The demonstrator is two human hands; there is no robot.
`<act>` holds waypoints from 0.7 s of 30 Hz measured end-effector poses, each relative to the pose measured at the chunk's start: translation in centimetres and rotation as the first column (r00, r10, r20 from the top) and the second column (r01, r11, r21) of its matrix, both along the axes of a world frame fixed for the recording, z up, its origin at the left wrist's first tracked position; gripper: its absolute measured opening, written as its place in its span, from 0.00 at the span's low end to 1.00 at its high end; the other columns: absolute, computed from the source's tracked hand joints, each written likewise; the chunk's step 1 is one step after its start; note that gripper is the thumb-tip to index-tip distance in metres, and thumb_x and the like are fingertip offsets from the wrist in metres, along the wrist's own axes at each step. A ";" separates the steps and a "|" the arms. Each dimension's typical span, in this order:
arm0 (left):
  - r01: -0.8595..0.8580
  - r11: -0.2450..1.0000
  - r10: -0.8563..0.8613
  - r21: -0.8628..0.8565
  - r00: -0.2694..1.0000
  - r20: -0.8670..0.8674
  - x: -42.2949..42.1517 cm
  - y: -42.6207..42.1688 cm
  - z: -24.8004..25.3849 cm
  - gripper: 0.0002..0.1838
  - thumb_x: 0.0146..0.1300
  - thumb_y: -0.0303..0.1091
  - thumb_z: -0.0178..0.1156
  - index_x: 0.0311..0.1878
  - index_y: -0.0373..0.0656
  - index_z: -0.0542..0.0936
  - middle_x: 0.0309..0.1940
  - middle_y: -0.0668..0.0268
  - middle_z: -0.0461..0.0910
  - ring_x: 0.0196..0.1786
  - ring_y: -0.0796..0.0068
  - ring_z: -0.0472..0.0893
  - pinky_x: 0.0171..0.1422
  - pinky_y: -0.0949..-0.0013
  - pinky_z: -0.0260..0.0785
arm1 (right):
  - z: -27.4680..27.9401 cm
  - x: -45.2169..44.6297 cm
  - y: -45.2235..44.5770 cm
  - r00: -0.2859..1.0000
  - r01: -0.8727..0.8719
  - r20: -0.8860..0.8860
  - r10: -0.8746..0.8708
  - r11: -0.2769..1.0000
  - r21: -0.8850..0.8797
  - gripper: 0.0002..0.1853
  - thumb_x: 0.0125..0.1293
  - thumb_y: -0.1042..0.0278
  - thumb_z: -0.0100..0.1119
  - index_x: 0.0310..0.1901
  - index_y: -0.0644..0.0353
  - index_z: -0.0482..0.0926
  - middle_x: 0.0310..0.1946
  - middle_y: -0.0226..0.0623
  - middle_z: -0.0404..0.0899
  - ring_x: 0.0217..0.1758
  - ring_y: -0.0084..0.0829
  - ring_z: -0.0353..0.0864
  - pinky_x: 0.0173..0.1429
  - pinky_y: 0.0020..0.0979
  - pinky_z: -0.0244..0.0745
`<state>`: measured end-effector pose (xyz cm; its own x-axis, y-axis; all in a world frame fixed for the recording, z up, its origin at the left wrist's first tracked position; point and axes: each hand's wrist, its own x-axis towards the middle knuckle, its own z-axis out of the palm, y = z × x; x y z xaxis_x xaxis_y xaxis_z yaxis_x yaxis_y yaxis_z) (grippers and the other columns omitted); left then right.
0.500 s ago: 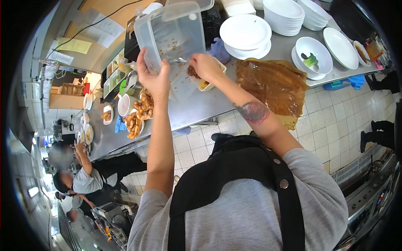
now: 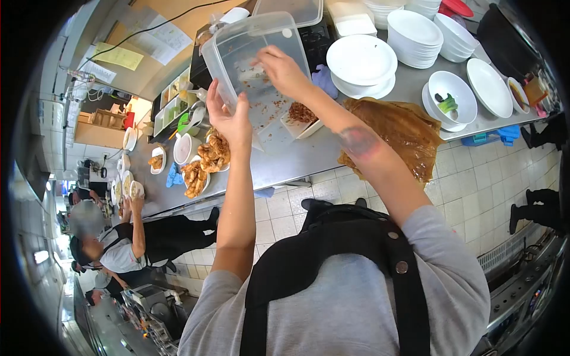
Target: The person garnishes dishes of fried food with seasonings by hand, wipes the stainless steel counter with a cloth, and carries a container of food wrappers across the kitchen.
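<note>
The fingertips of the right hand look blurred against the clear container, and whether they hold something I cannot tell. The right forearm hides a strip of the brown sheet. The writing on the yellow paper is too small for reading. The top edge cuts a stack of bowls; the dark border cuts the black pot.

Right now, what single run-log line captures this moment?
left hand: holding clear tub, tilted | right hand: at tub's opening, grip unclear | container: near tub, reddish-brown bits inside
</note>
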<state>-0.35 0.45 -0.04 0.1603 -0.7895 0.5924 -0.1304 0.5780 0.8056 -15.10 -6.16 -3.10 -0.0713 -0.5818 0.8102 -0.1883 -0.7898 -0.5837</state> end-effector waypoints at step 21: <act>-0.010 0.998 0.013 -0.069 0.999 0.042 1.2 -1.7 2.9 0.34 0.52 0.17 0.63 0.65 0.37 0.69 0.54 0.58 0.77 0.50 0.73 0.77 0.55 0.70 0.71 | -5.0 -1.0 0.5 0.590 -0.247 -0.795 0.140 0.969 -0.013 0.15 0.61 0.75 0.51 0.48 0.58 0.80 0.45 0.36 0.80 0.48 0.41 0.81 0.53 0.37 0.77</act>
